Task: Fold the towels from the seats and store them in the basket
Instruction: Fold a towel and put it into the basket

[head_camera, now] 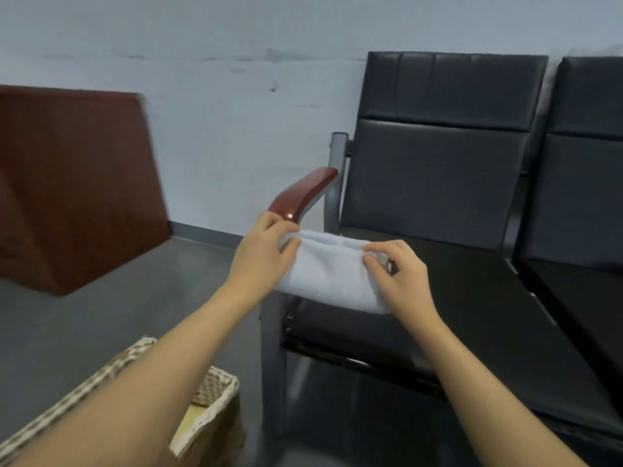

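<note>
Seemingly folded pale-blue towel, pinched between left hand and right hand.

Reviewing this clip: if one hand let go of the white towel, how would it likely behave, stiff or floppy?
Probably floppy: the white towel sags between the left hand and right hand, so a released end would likely droop and unfold. It looks light, since fingertip pinches carry it. Its fuzzy surface suggests it won't slip easily.

Waiting area or office corridor: linked black padded seats with a wooden armrest stand along a scuffed painted wall on grey floor.
</note>
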### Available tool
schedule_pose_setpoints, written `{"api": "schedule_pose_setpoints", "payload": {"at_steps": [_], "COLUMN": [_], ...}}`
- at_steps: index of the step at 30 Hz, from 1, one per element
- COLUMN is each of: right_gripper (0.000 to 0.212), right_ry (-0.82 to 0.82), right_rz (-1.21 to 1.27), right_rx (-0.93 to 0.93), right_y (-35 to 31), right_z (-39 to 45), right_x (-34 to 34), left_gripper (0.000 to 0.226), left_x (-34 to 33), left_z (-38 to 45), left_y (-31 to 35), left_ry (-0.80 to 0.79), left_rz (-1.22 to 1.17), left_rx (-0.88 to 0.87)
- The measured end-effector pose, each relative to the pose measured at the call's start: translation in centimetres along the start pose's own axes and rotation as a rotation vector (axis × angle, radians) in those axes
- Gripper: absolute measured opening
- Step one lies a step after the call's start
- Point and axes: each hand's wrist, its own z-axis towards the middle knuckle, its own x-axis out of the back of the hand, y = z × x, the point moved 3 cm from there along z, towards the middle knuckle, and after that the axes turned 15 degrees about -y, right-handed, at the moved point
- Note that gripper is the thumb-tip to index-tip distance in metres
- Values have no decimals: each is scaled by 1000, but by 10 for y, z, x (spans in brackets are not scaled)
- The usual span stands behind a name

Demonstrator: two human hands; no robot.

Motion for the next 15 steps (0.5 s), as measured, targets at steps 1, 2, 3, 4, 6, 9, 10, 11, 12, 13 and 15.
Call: {"api": "schedule_pose_setpoints", "payload": {"at_steps": [1, 2, 3, 4, 6, 9, 10, 11, 12, 13, 15], "right_gripper": [12, 12, 12, 12, 12, 11, 11, 10, 10, 9, 9], "right_ry": [-19, -37, -58, -80, -141, -256, -289, -320, -349, -379, -450], "right_rz": [10, 18, 25, 33, 50, 21, 5, -2, -4, -5, 8], "right_rx": [9, 21, 34, 48, 69, 107, 121, 130, 134, 131, 96], "right_y": [-6, -12, -17, -22, -30, -38, -39, -40, -40, -39, -35], "right_z": [5, 10, 14, 17, 23, 29, 29, 28, 26, 22, 11], "right_x": [-12, -23, -37, -51, -85, -145, -167, -188, -210, -231, -271], "left_gripper": [20, 20, 22, 27, 33, 30, 31, 33, 34, 35, 32], "left_x": [10, 19, 28, 36, 52, 69, 72, 74, 76, 76, 71], "left_z": [-4, -9, -15, -21, -37, -66, -77, -90, -102, -114, -138], "left_y": [-9, -19, -30, -42, -72, -124, -141, -159, -177, -195, -229], "left_ry": [0, -7, -13, -20, -19, 4, 1, -6, -14, -21, -47], "left_rz": [25, 58, 102, 144, 183, 203, 205, 207, 213, 218, 216], "left_rx": [12, 14, 8, 4, 34, 150, 197, 236, 267, 298, 379]}}
